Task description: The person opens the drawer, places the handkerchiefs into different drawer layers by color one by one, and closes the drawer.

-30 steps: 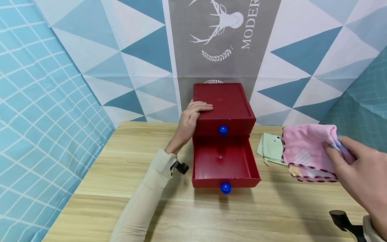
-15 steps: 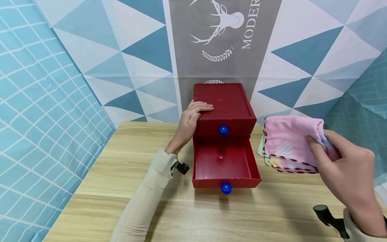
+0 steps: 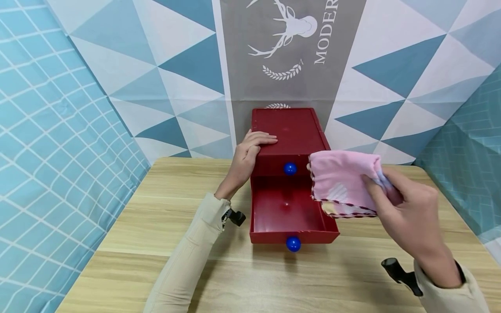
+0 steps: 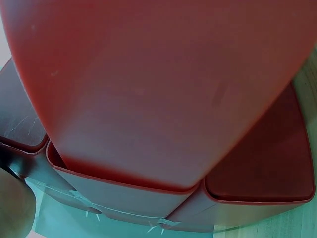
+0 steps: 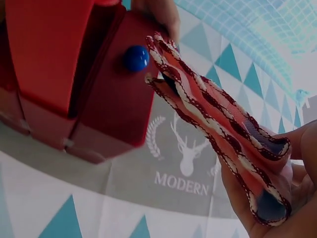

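Note:
My right hand (image 3: 415, 213) pinches a folded pink cloth (image 3: 340, 176) by its right end, between thumb and fingers. The cloth has dark red and white stitched edges, and its folded layers show in the right wrist view (image 5: 223, 134). It hangs in the air over the right side of the pulled-out lower drawer (image 3: 282, 213), overlapping it in the head view. My left hand (image 3: 244, 156) rests on the left top edge of the red cabinet (image 3: 287, 126), fingers lying along its top. The upper drawer (image 3: 270, 166) is closed.
Each drawer has a round blue knob, the lower one (image 3: 293, 244) near the front. The wooden table (image 3: 164, 226) spreads around the cabinet. Patterned wall cloth (image 3: 188, 65) stands right behind it. Wrist camera mounts (image 3: 399, 271) stick out below the hands.
My right hand has carried the pink cloth left, from the table's right side to the lower drawer. The cloth now covers the view of the green cloth seen earlier. My left hand stays still.

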The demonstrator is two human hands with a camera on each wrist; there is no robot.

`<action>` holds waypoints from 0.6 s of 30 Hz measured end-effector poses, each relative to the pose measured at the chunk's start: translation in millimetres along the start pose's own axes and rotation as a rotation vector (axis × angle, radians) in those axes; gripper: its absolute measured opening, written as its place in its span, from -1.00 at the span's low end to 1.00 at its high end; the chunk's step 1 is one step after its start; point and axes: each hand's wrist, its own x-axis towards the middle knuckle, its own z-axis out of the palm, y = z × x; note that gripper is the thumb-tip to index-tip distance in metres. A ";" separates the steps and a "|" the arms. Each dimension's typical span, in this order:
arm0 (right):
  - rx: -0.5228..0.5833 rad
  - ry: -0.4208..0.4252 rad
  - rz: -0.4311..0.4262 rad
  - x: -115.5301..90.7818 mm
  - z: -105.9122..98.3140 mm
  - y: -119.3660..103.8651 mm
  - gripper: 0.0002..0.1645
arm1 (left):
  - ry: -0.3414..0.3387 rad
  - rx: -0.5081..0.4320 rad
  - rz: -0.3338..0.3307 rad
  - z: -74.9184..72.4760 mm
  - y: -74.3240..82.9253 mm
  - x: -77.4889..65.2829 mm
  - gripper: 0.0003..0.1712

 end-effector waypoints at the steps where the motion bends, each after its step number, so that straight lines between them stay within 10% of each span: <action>1: 0.005 -0.014 -0.008 -0.2 3.3 0.5 -0.85 | -0.001 0.004 -0.007 0.0 0.0 0.1 -0.50; 18: 0.149 -0.247 0.024 -14.0 58.4 4.7 -0.63 | 0.002 0.010 0.018 0.3 -1.8 0.5 -0.49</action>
